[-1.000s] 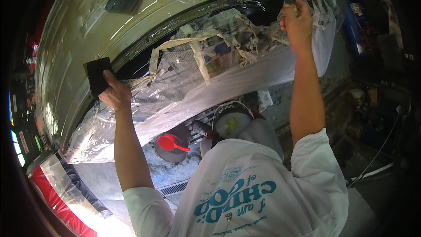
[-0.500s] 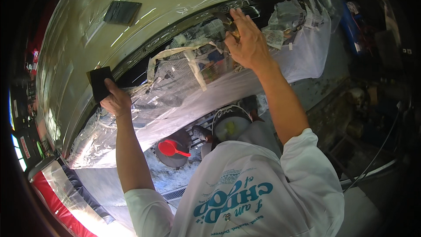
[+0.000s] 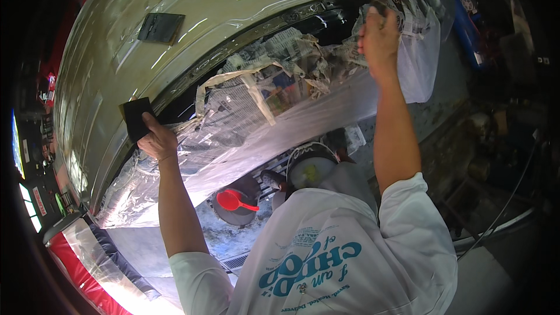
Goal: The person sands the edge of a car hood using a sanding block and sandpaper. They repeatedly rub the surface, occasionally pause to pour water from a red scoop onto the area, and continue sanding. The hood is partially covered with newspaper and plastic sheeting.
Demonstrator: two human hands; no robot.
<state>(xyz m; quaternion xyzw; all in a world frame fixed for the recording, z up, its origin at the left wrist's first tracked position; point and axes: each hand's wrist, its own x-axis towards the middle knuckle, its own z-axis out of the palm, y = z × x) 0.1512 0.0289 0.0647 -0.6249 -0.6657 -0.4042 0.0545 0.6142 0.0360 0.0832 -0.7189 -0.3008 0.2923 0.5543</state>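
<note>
Left hand (image 3: 156,140): gripping a dark sanding block (image 3: 136,118), pressing it flat against the lower edge of the pale car body panel (image 3: 192,17); position unchanged from half a second ago. Right hand (image 3: 379,34): having swung from mid-opening back out to the far upper end, now closing on a small dark object there, too hidden to identify. Masking newspaper (image 3: 274,76) and clear plastic sheet (image 3: 315,116): covering the window opening between both hands. Second dark block (image 3: 161,27): lying loose on the panel. Red scoop (image 3: 232,200): resting in a bowl below.
</note>
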